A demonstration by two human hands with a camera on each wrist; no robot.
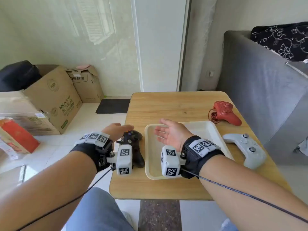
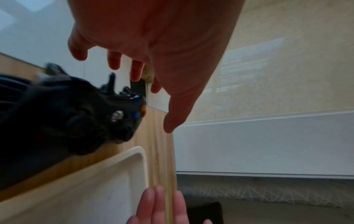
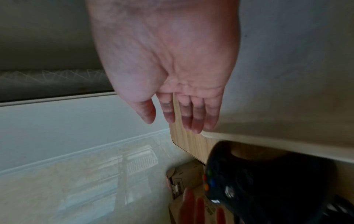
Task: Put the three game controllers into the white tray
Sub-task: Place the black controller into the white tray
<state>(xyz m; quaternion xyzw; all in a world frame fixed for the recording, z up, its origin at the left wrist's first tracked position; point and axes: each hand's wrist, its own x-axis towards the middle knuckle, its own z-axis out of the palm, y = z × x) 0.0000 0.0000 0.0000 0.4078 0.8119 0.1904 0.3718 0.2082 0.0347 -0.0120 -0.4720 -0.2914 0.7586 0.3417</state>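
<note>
A black controller [image 1: 135, 144] lies on the wooden table [image 1: 175, 107], just left of the white tray [image 1: 149, 164]. My left hand [image 1: 124, 127] hovers over its far end with fingers spread, holding nothing. In the left wrist view that left hand [image 2: 162, 94] stays clear of the black controller [image 2: 76, 118]. My right hand [image 1: 160, 129] floats open above the tray, palm turned left. A red controller [image 1: 226, 112] with a coiled cord sits beyond the tray's far right corner. A white controller [image 1: 246, 149] lies right of the tray. The tray holds nothing that I can see.
The table's left edge runs close beside the black controller. A grey sofa [image 1: 263, 90] stands against the table's right side. Cardboard boxes [image 1: 55, 100] and a black mat [image 1: 113, 105] lie on the floor to the left.
</note>
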